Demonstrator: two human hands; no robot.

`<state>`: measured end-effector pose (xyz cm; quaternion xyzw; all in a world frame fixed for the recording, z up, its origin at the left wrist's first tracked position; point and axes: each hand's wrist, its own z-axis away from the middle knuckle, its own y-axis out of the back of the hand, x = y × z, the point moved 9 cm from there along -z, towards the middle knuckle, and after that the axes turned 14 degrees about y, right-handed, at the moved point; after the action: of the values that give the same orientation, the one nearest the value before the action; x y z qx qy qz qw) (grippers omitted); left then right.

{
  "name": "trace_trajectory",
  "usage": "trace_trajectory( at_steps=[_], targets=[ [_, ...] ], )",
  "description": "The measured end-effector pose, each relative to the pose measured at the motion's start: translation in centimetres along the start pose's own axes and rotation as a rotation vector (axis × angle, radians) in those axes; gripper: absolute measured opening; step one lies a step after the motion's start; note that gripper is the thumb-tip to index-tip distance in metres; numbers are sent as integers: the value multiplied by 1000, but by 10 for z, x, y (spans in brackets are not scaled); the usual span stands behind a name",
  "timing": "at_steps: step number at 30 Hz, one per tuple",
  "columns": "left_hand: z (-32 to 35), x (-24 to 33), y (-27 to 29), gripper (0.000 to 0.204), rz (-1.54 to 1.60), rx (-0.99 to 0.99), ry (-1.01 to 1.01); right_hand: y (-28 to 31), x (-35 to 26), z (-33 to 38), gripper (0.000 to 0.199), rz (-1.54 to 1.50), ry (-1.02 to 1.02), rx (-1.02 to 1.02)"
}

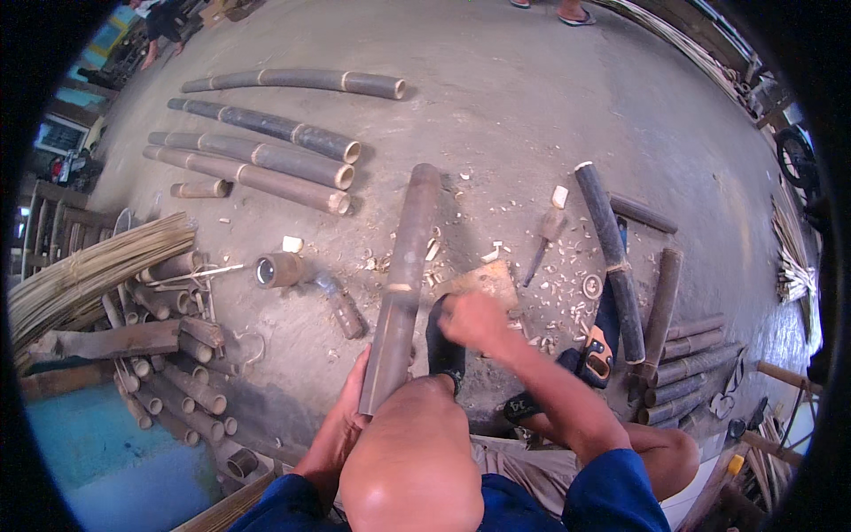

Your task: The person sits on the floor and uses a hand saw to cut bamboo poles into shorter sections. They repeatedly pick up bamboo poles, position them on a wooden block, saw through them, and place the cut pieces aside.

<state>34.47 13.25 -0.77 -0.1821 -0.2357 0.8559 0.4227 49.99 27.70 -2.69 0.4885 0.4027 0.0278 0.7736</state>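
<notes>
A long grey-brown bamboo pole (403, 275) runs away from me across the concrete floor, its near end resting by my raised knee. My left hand (353, 395) wraps that near end from the left. My right hand (474, 321) is closed on the handle of a broad flat chopping blade (486, 279), which lies just right of the pole's middle, over a scatter of pale chips. My foot in a dark sandal (443, 348) sits between the pole and my right hand.
Several long bamboo poles (266, 160) lie at the far left. Short cut pieces (182, 377) and a bundle of thin strips (89, 266) sit on the left. A short tube (279, 269), a wooden-handled tool (550, 226), a saw (598, 355), a dark pole (612, 257) and more pieces (687, 363) surround me.
</notes>
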Motion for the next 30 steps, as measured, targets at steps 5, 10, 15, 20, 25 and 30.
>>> trace_trajectory(
  at_steps=[5,10,15,20,25,30],
  targets=[
    [6,2,-6,62,-32,27,-83,17,-11,11,28,59,-54,243],
    [13,8,-11,62,-124,130,-117,2,-33,-5,24,8,159,-46],
    [17,9,-20,62,-181,126,-182,43,-4,-4,30,86,-132,120],
    [19,8,-20,62,-195,116,-196,34,-6,-2,31,16,-138,101],
    [24,12,-22,62,-164,220,-303,7,-29,-12,31,-6,194,-52],
    [21,2,-14,58,-160,222,-178,34,3,-3,28,53,-217,251]
  ],
)
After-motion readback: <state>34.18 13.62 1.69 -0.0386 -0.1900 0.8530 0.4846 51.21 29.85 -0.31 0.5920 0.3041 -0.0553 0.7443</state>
